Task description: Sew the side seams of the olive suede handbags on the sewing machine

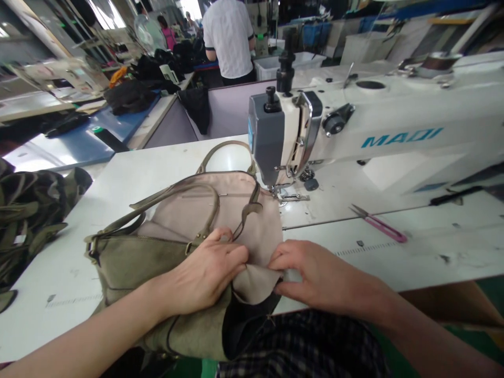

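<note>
One olive bag [137,262] is sprawling across the surface [161,161], probably handling soft, floppy and light; the left hand [212,268] and right hand [305,270] are curling nearly closed, pinching its pale lining [256,283], whose edge is seemingly offering surest hold, while a sewing machine [394,115] is standing beyond

2 bare forearms [118,320] angle inward, left hand [210,268] and right hand [311,270] curled, pinching.

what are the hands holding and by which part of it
The beige lining of the olive bag: the left hand pinches a fold, the right hand its right-hand edge.
</note>
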Motion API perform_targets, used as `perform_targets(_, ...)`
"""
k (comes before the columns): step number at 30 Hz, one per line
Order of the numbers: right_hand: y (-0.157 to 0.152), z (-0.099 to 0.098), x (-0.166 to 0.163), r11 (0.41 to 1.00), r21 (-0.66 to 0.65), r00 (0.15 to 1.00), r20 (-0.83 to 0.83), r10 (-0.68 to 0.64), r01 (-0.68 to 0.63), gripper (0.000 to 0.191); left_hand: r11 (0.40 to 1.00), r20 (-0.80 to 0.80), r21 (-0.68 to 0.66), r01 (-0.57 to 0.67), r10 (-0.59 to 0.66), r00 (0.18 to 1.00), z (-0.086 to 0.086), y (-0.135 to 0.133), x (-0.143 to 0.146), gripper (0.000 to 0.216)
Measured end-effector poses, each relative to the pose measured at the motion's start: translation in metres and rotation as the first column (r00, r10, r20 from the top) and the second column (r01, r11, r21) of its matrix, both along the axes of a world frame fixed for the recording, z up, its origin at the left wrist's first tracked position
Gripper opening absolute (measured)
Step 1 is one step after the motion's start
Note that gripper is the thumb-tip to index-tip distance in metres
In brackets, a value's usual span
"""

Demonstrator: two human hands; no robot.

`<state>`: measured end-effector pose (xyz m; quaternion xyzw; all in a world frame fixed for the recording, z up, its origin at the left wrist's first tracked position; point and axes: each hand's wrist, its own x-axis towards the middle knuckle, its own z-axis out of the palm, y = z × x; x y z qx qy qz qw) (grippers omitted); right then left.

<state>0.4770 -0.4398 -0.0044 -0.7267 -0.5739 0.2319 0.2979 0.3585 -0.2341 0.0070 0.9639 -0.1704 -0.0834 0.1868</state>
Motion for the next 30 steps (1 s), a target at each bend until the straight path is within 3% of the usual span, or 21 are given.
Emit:
perform_targets(4, 0.012, -0.015, -0.014, 0.992, 0.045, 0.972, 0.201, -0.122, 0.115, 0.024, 0.998, 0.042, -0.009, -0.057, 0.057, 0.997, -0.002, -0.002, -0.003, 0.027)
perform_targets(6, 0.017, -0.021, -0.023, 0.982, 0.122, 0.956, 0.237, -0.17, 0.145, 0.026, 0.987, 0.145, 0.086, -0.134, 0.121, 0.982, -0.002, -0.006, -0.002, 0.025)
perform_targets(8, 0.017, -0.025, -0.031, 0.965, 0.215, 0.95, 0.237, -0.202, 0.152, 0.025, 0.951, 0.239, 0.216, -0.22, 0.167, 0.957, -0.002, -0.011, -0.001, 0.04)
perform_targets(10, 0.014, -0.027, -0.036, 0.955, 0.249, 0.945, 0.239, -0.222, 0.161, 0.025, 0.897, 0.288, 0.351, -0.267, 0.168, 0.943, 0.0, -0.014, 0.002, 0.06)
perform_targets(12, 0.008, -0.03, -0.039, 0.951, 0.252, 0.939, 0.247, -0.24, 0.177, 0.028, 0.844, 0.316, 0.458, -0.28, 0.14, 0.938, 0.003, -0.016, 0.005, 0.061)
perform_targets(14, 0.0, -0.034, -0.041, 0.935, 0.301, 0.928, 0.258, -0.268, 0.186, 0.032, 0.826, 0.367, 0.505, -0.249, 0.056, 0.929, 0.006, -0.016, 0.009, 0.054)
perform_targets(17, -0.007, -0.042, -0.044, 0.896, 0.405, 0.919, 0.255, -0.302, 0.182, 0.033, 0.847, 0.447, 0.518, -0.119, -0.15, 0.882, 0.008, -0.015, 0.017, 0.055)
perform_targets(21, -0.012, -0.05, -0.051, 0.875, 0.45, 0.918, 0.244, -0.313, 0.179, 0.032, 0.859, 0.395, 0.506, 0.084, -0.317, 0.862, 0.001, -0.013, 0.037, 0.057)
perform_targets(26, -0.017, -0.053, -0.054, 0.869, 0.462, 0.92, 0.233, -0.314, 0.18, 0.033, 0.841, 0.103, 0.511, 0.177, -0.264, 0.959, -0.008, -0.004, 0.055, 0.05)
perform_targets(30, -0.019, -0.054, -0.054, 0.861, 0.483, 0.917, 0.249, -0.31, 0.16, 0.03, 0.869, 0.061, 0.466, 0.169, -0.223, 0.973, -0.005, 0.001, 0.056, 0.059)
